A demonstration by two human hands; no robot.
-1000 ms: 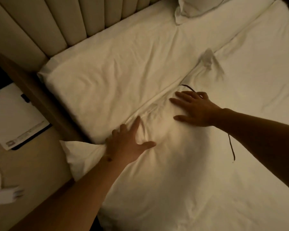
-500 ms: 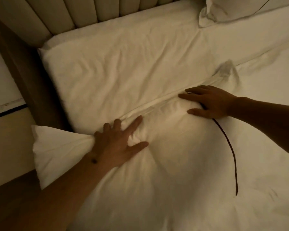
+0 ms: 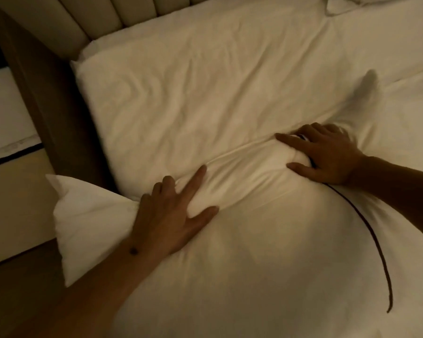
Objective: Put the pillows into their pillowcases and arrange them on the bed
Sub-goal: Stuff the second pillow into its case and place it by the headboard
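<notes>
From my remote seat, I see two bare forearms entering the picture from below and from the right, with no sleeve on either one. My left hand (image 3: 171, 215) wears no ring, watch or glove that I can make out, and a small dark round mark sits on the back of its wrist. My right hand (image 3: 327, 154) is likewise bare, its wrist uncovered. Dim warm light and slight blur hide finer detail such as the nails.
</notes>
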